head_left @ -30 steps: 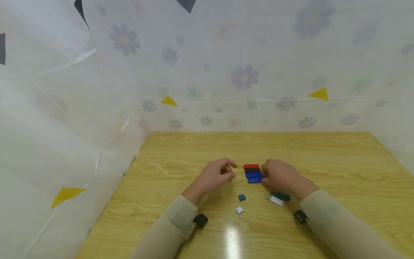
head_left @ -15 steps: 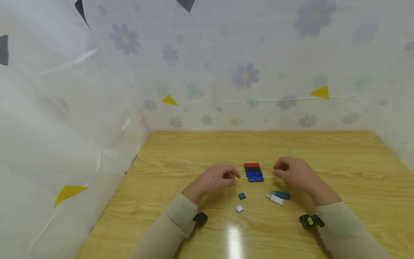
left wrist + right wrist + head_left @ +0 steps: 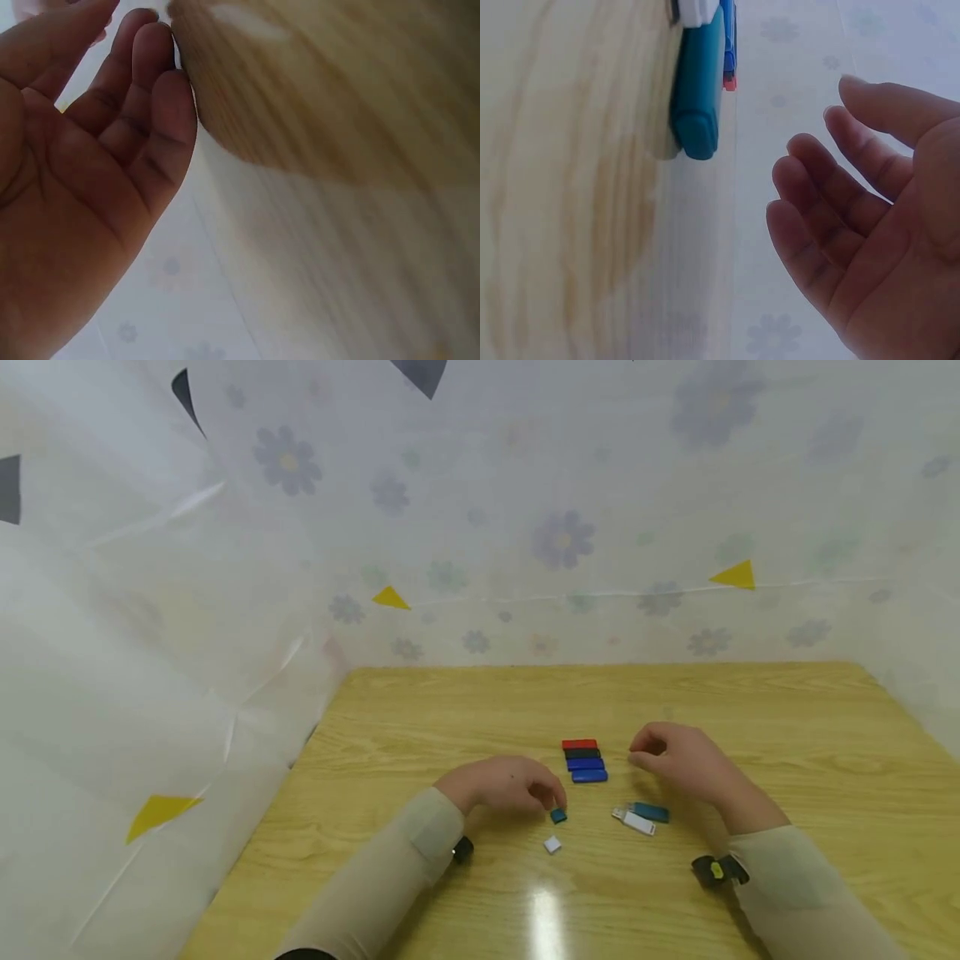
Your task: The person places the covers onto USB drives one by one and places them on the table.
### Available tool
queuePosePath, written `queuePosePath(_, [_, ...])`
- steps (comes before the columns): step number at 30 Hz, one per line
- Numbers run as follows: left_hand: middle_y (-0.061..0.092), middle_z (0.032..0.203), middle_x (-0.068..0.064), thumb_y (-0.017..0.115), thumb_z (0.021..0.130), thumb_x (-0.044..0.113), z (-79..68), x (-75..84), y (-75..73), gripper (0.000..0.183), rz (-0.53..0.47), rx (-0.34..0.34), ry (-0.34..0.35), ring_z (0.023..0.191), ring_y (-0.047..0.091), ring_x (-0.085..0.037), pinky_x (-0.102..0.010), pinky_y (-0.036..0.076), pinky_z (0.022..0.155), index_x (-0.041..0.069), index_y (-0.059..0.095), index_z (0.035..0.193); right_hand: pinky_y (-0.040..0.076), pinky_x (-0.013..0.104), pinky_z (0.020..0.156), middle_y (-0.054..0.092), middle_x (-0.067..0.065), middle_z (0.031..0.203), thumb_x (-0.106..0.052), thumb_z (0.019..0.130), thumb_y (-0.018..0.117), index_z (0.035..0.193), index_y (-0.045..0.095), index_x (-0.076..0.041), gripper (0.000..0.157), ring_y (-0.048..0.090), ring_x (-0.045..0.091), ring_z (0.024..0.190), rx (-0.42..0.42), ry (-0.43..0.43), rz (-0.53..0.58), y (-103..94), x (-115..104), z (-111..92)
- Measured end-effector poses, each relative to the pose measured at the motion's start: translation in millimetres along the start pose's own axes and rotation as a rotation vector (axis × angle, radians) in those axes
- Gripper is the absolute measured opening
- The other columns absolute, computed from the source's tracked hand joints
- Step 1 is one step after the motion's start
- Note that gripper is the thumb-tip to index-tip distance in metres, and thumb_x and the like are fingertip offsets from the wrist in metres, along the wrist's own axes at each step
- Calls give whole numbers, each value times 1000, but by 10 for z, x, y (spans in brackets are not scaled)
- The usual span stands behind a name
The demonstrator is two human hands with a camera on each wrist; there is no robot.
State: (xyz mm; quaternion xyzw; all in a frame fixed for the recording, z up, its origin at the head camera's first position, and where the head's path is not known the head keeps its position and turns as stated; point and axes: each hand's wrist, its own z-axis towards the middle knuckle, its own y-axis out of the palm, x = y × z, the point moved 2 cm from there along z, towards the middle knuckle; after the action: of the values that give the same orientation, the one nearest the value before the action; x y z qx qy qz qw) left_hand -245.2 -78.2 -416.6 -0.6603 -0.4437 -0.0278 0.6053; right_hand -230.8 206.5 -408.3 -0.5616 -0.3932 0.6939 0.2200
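My left hand [image 3: 510,785] reaches down over the table, its fingertips right at a small teal USB cap [image 3: 558,816]. Just nearer to me lies a white cap [image 3: 552,845]. In the left wrist view my left hand [image 3: 97,142] has loosely bent fingers, and their tips run toward the top edge. My right hand [image 3: 686,764] hovers with relaxed fingers and holds nothing. Below it lie a white USB flash drive [image 3: 639,823], its metal plug bare, and a teal USB flash drive [image 3: 651,812], also large in the right wrist view.
Left of my right hand, a neat row holds a red stick [image 3: 580,744], a black stick [image 3: 582,753] and two blue sticks [image 3: 589,776]. The wooden table [image 3: 420,718] ends at a flowered plastic sheet [image 3: 480,527] behind and at the sides.
My right hand has drawn back to the right from the row of sticks, then held still. The left hand has moved down toward me, from beside the row to the teal cap.
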Motion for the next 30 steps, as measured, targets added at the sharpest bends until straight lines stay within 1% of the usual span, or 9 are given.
queuePosePath(3, [62, 115, 17, 64, 100, 11, 35, -23, -2, 27, -14, -50, 6, 104, 57, 1, -22, 47, 93, 28, 70, 119, 51, 44, 79, 68, -1, 98, -24, 98, 70, 102, 70, -14, 11, 62, 19, 89, -4, -13, 1, 10, -22, 11])
queuePosePath(7, [62, 113, 17, 65, 99, 11, 66, -37, -31, 28, 15, -65, 15, 101, 56, -1, -22, 47, 91, 28, 71, 120, 51, 44, 79, 68, -2, 98, -25, 98, 70, 101, 70, -14, 11, 62, 19, 89, -1, -25, -1, 13, -52, 33])
queuePosePath(12, [61, 103, 13, 67, 98, 11, 134, -30, -49, 27, 75, -82, 44, 91, 54, -6, -22, 47, 81, 29, 71, 117, 51, 44, 78, 68, -1, 98, -25, 97, 70, 102, 70, -14, 12, 62, 19, 89, 7, -29, -8, -1, -40, 41])
queuePosePath(15, [59, 96, 9, 69, 97, 11, 183, -19, -40, 24, 83, -88, 54, 85, 52, -8, -23, 46, 75, 28, 71, 114, 51, 44, 78, 68, -1, 98, -25, 97, 71, 102, 70, -14, 12, 62, 19, 89, 6, -26, -12, -7, -19, 36])
queuePosePath(20, [56, 88, 7, 74, 94, 12, 207, 29, -16, 18, 81, -77, 37, 79, 49, -8, -23, 43, 70, 26, 69, 104, 51, 44, 79, 68, 0, 99, -24, 98, 70, 103, 70, -13, 12, 62, 19, 90, -12, -28, -1, 0, -3, 28])
queuePosePath(24, [54, 86, 7, 74, 93, 11, 205, 48, 11, 15, 93, -64, 27, 77, 48, -7, -22, 42, 69, 23, 67, 98, 51, 44, 79, 68, 0, 99, -22, 98, 70, 103, 70, -12, 11, 62, 19, 91, -22, -36, 4, 9, -9, 16])
queuePosePath(27, [55, 86, 8, 73, 94, 12, 197, 37, 22, 13, 122, -47, 37, 77, 49, -7, -21, 43, 70, 22, 66, 97, 51, 44, 79, 68, -1, 99, -22, 98, 70, 103, 70, -12, 12, 62, 19, 91, -29, -40, -3, 15, -9, 6])
queuePosePath(30, [58, 89, 11, 71, 95, 14, 162, 24, 20, 11, 134, -10, 43, 80, 52, -6, -21, 45, 73, 23, 65, 99, 52, 44, 80, 68, -1, 100, -24, 98, 70, 104, 70, -12, 13, 62, 19, 92, -39, -45, -7, 17, -1, -2])
